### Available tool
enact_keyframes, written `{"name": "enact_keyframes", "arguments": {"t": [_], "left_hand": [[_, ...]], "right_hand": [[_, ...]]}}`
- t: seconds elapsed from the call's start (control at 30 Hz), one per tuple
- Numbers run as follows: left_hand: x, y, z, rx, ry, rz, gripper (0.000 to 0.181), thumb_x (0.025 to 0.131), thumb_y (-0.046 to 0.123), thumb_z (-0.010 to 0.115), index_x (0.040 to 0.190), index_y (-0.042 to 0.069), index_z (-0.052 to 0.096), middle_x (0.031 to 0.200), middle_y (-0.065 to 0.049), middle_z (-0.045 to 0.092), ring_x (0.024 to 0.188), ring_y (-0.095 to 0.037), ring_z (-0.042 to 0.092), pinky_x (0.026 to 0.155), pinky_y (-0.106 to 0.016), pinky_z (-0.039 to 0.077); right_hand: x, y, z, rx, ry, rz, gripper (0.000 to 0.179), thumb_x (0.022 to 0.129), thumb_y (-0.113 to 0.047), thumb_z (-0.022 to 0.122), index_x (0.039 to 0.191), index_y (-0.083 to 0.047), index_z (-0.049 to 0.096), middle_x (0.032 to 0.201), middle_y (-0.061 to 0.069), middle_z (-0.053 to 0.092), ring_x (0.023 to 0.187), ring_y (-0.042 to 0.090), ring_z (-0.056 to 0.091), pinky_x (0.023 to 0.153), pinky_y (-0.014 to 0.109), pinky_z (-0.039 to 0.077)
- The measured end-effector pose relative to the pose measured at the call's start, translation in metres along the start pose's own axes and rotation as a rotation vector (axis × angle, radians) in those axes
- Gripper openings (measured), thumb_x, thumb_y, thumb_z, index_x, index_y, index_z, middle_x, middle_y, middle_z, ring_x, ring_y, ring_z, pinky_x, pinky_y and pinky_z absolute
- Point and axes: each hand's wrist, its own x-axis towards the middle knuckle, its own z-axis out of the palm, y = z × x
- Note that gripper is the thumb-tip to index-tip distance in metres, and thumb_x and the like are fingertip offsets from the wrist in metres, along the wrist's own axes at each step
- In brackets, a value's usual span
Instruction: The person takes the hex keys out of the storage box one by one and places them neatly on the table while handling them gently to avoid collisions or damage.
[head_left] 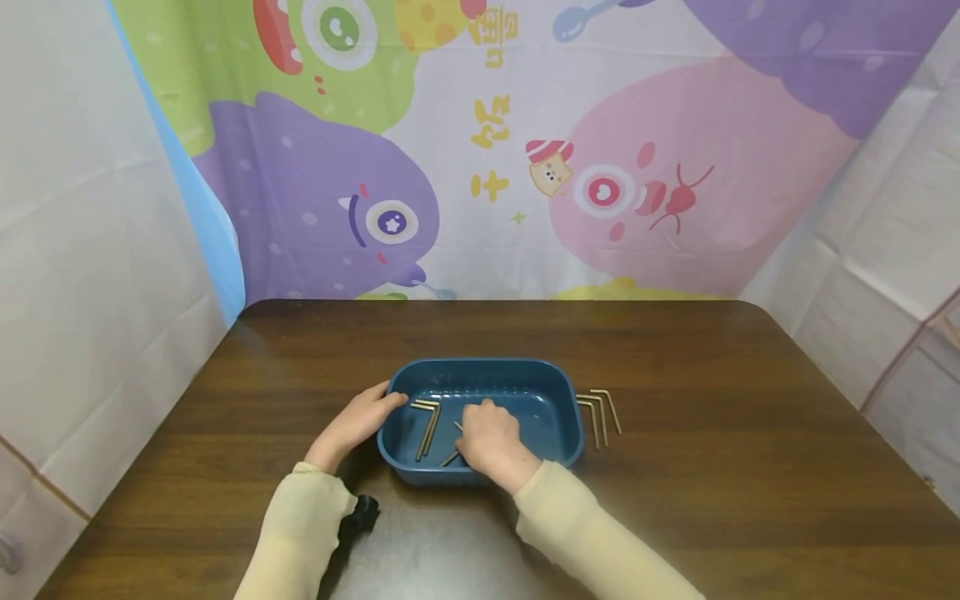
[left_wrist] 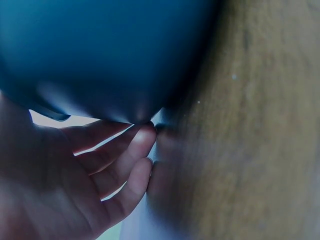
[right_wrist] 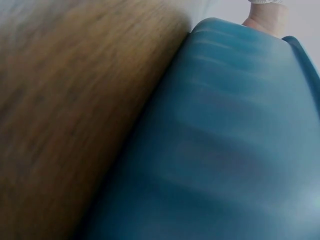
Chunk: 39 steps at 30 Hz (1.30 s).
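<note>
Hex keys (head_left: 431, 432) could slide if the left hand (head_left: 360, 422), pinching the tray (head_left: 480, 362), slips; I cannot tell whether the right hand (head_left: 492, 437) pinches one.

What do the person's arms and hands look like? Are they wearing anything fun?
The left hand and right hand are bare: no gloves, and no rings that I can see. The left sleeve and right sleeve are long, plain pale yellow, and bunched at the cuffs. A small black thing pokes out beside the left cuff; I can't tell what it is.
</note>
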Motion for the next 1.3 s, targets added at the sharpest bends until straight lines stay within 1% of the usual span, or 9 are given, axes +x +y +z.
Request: {"name": "enact_keyframes", "arguments": {"t": [0.17, 0.4, 0.6, 0.73, 0.83, 0.97, 1.07, 1.2, 1.3], "left_hand": [[0.0004, -0.0002, -0.0002, -0.001, -0.003, 0.003, 0.055, 0.094, 0.031, 0.037, 0.139, 0.0, 0.033, 0.137, -0.022, 0.041, 0.123, -0.038, 0.042, 0.099, -0.055, 0.034], [0.0003, 0.0002, 0.0003, 0.001, -0.004, 0.002, 0.055, 0.094, 0.031, 0.037, 0.139, -0.001, 0.033, 0.137, -0.022, 0.041, 0.123, -0.038, 0.042, 0.099, -0.055, 0.033], [0.0002, -0.0005, 0.0002, -0.007, -0.008, 0.0, 0.055, 0.094, 0.031, 0.037, 0.139, 0.0, 0.032, 0.138, -0.022, 0.04, 0.123, -0.038, 0.041, 0.099, -0.055, 0.033], [0.0006, -0.0009, 0.0002, -0.007, -0.011, -0.001, 0.056, 0.094, 0.031, 0.037, 0.14, -0.001, 0.03, 0.138, -0.022, 0.039, 0.124, -0.039, 0.04, 0.099, -0.055, 0.033], [0.0008, -0.0008, -0.0001, -0.005, -0.009, -0.001, 0.056, 0.094, 0.031, 0.037, 0.14, -0.001, 0.03, 0.139, -0.023, 0.039, 0.124, -0.039, 0.04, 0.099, -0.055, 0.033], [0.0007, -0.0006, -0.0005, -0.006, -0.01, 0.0, 0.056, 0.094, 0.032, 0.037, 0.14, -0.001, 0.03, 0.139, -0.023, 0.038, 0.124, -0.039, 0.04, 0.099, -0.055, 0.032], [0.0005, -0.0004, -0.0005, -0.006, -0.011, -0.001, 0.056, 0.094, 0.032, 0.037, 0.14, -0.001, 0.03, 0.139, -0.023, 0.038, 0.124, -0.039, 0.04, 0.1, -0.055, 0.032], [0.0, -0.0003, -0.0002, -0.007, -0.01, 0.0, 0.056, 0.095, 0.031, 0.037, 0.14, -0.001, 0.03, 0.139, -0.023, 0.038, 0.124, -0.039, 0.04, 0.1, -0.055, 0.032], [-0.0008, -0.0002, 0.0003, -0.009, -0.009, 0.001, 0.056, 0.094, 0.031, 0.037, 0.14, -0.001, 0.03, 0.139, -0.022, 0.038, 0.124, -0.039, 0.04, 0.1, -0.055, 0.032]], "right_hand": [[-0.0005, -0.0001, -0.0009, -0.016, 0.007, -0.004, 0.029, 0.078, -0.027, 0.069, 0.096, -0.005, 0.067, 0.085, 0.012, 0.06, 0.073, 0.027, 0.059, 0.057, 0.038, 0.05], [-0.0003, 0.0001, -0.0003, -0.036, 0.027, -0.004, 0.02, 0.079, -0.025, 0.068, 0.088, -0.007, 0.065, 0.081, 0.011, 0.065, 0.069, 0.027, 0.062, 0.051, 0.037, 0.049], [0.0012, -0.0004, 0.0002, -0.022, -0.019, 0.024, 0.018, 0.081, -0.024, 0.065, 0.085, -0.006, 0.066, 0.079, 0.011, 0.065, 0.068, 0.026, 0.061, 0.053, 0.037, 0.049], [0.0009, -0.0009, -0.0002, -0.019, -0.035, 0.028, 0.015, 0.083, -0.02, 0.063, 0.08, -0.006, 0.067, 0.074, 0.009, 0.064, 0.063, 0.022, 0.058, 0.051, 0.035, 0.047], [0.0006, -0.0014, -0.0005, -0.012, -0.042, 0.029, 0.013, 0.084, -0.016, 0.06, 0.082, -0.006, 0.068, 0.073, 0.009, 0.063, 0.059, 0.02, 0.055, 0.049, 0.033, 0.046], [0.0002, -0.0014, -0.0006, -0.011, -0.034, 0.023, 0.014, 0.085, -0.014, 0.059, 0.084, -0.004, 0.069, 0.074, 0.009, 0.064, 0.057, 0.018, 0.054, 0.047, 0.032, 0.046], [0.0001, -0.0011, -0.0007, -0.009, -0.021, 0.015, 0.014, 0.085, -0.014, 0.059, 0.082, -0.004, 0.069, 0.073, 0.009, 0.063, 0.056, 0.018, 0.053, 0.045, 0.032, 0.045], [-0.0005, -0.0001, -0.0006, 0.005, 0.002, 0.001, 0.014, 0.083, -0.014, 0.062, 0.074, -0.005, 0.066, 0.068, 0.008, 0.06, 0.054, 0.019, 0.052, 0.043, 0.031, 0.043], [-0.0014, 0.0014, 0.0, 0.017, 0.041, -0.021, 0.016, 0.08, -0.016, 0.065, 0.069, -0.005, 0.063, 0.065, 0.009, 0.059, 0.054, 0.02, 0.053, 0.043, 0.032, 0.043]]}}
